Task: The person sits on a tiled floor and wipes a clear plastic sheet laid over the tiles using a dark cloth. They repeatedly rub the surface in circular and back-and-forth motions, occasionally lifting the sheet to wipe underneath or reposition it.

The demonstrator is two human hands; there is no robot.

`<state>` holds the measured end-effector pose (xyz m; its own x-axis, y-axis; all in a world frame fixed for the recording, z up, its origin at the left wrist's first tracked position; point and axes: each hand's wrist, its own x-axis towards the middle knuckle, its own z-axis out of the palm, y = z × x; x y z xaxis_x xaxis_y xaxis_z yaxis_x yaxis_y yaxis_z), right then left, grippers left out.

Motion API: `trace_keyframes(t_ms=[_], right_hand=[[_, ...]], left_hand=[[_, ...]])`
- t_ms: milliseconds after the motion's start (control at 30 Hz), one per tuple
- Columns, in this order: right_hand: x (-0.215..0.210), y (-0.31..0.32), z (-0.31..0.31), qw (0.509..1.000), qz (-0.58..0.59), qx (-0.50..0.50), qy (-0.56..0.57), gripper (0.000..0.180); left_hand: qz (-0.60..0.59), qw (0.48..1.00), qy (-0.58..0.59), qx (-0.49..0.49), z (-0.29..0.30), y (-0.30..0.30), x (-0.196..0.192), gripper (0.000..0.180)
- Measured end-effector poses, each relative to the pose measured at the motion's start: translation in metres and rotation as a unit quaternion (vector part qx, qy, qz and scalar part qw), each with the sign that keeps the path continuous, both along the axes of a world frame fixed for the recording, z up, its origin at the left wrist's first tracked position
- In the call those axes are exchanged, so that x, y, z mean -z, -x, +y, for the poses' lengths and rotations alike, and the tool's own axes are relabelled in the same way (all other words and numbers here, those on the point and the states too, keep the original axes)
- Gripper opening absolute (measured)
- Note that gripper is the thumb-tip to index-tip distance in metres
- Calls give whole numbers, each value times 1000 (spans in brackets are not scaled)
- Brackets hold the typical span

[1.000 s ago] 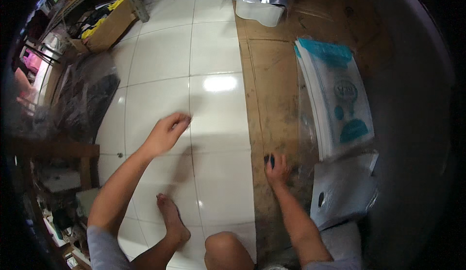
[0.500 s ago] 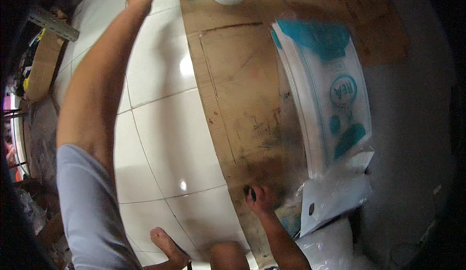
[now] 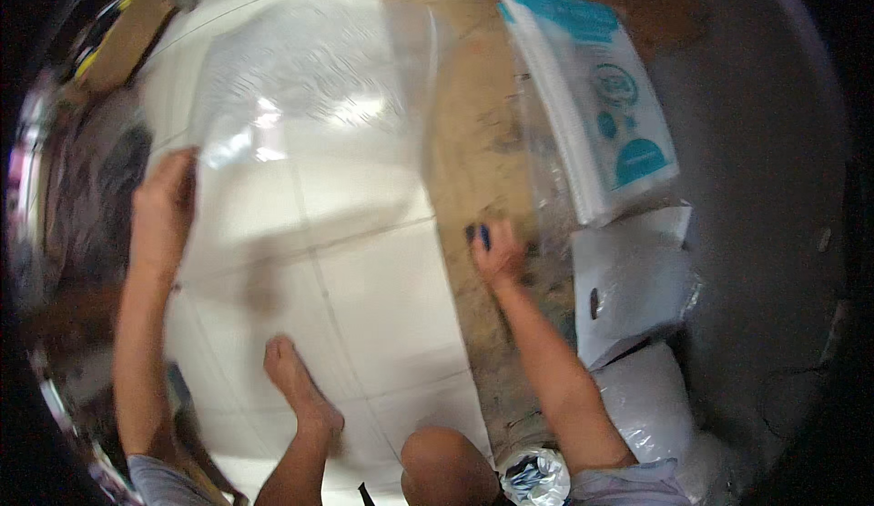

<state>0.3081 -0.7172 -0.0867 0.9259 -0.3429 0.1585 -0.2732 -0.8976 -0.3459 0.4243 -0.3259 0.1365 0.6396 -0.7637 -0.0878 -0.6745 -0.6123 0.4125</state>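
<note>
My left hand point(image 3: 164, 201) grips the left edge of a large clear plastic bag point(image 3: 309, 78) that hangs blurred over the white tiled floor. My right hand point(image 3: 496, 251) rests on the brown board point(image 3: 473, 142) and is closed on a small dark blue object point(image 3: 478, 231), too small to identify. A stack of white flat packages with teal print point(image 3: 601, 106) lies just right of that hand. My bare foot point(image 3: 296, 383) and knee point(image 3: 446, 460) show at the bottom.
White plastic-wrapped packs point(image 3: 633, 288) lie at the lower right, with more bagged white items point(image 3: 646, 406) below them. A cardboard box point(image 3: 118, 42) and dark clutter point(image 3: 82, 197) line the left side. A grey concrete surface point(image 3: 756, 187) runs along the right.
My left arm, stretched far up half a second ago, has come back down and left, now holding a clear plastic bag. My right hand stays on the board.
</note>
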Motion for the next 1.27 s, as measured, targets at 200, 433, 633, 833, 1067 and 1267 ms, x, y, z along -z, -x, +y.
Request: trace_keyframes(t_ms=[200,433,633,833,1067,1267], right_hand=[[-17,-18,13,998,-1,-15,-54,35],[-48,116,72,916,-19,-2,-402,25],[-39,292,131,864,38,30,-501,25],[-73,365,224,772,149,43,-616,30],[-88,393,249,743,231,-5,-628,41],[-78,386,267,790,333,-129,-499,55]], left_hand=[[73,941,-315,-97,72,134,1,24],[-116,949,-290,-38,136,275,46,13],[-73,957,-261,-99,151,380,73,22],[0,969,-206,-137,124,511,112,29],[144,951,-105,-254,62,591,122,24],[110,944,37,-309,75,619,114,55]])
